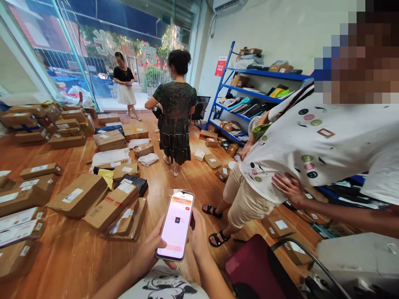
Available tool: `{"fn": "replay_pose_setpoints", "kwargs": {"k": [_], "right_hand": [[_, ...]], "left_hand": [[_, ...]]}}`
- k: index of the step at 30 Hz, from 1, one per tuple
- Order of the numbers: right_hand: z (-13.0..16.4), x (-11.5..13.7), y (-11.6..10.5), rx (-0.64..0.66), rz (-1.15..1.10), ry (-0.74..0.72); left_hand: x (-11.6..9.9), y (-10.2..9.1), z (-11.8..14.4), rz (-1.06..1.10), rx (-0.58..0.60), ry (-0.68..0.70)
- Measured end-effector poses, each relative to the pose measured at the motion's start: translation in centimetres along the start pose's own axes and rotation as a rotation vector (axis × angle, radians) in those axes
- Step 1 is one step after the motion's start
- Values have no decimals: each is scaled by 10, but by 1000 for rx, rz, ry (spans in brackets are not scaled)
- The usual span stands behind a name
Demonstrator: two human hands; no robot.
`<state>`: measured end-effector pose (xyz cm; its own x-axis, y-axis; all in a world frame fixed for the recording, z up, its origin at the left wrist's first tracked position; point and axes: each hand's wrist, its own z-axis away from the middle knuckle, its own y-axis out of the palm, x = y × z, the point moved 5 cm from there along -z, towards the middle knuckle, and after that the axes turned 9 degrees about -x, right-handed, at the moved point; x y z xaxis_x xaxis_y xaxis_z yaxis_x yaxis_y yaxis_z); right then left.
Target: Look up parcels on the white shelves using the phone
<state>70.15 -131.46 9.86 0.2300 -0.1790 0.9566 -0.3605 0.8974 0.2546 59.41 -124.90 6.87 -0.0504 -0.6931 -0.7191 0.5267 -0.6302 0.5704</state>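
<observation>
Low in the middle of the view I hold a smartphone (176,226) with a lit pink and white screen. My left hand (149,251) wraps its left edge and underside. Against the phone's right edge rests my right hand (198,236), fingers along the side. Beyond the phone, cardboard parcels (109,205) lie on the wooden floor (75,257).
Close on the right a person in a white patterned shirt (314,145) bends over, one hand on their side. A person in a dark dress (175,112) stands mid-room, another by the glass front (124,81). Blue shelving (249,95) holds packages. A dark red chair (258,270) is at lower right.
</observation>
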Motion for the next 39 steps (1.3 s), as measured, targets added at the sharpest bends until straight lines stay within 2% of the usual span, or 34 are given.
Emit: {"fn": "replay_pose_setpoints", "kwargs": {"k": [6,12,16,21,25,34,39], "right_hand": [[-4,6,5,36,12,-7],[-13,7,17,125,-95,54],[-17,6,22,88,-175,107],[-20,8,25,19,-176,92],[-21,5,24,-11,-168,85],[-23,3,26,-24,-183,97],[-24,3,24,-44,-224,106]], "left_hand": [[-2,1,0,12,-10,18],[-3,0,-1,-1,-11,30],[-4,1,2,-134,-65,27],[2,-4,2,-219,-82,1],[8,-11,-1,-238,-98,11],[6,-9,-2,-287,-132,19],[6,-11,-3,-219,-130,6]]}}
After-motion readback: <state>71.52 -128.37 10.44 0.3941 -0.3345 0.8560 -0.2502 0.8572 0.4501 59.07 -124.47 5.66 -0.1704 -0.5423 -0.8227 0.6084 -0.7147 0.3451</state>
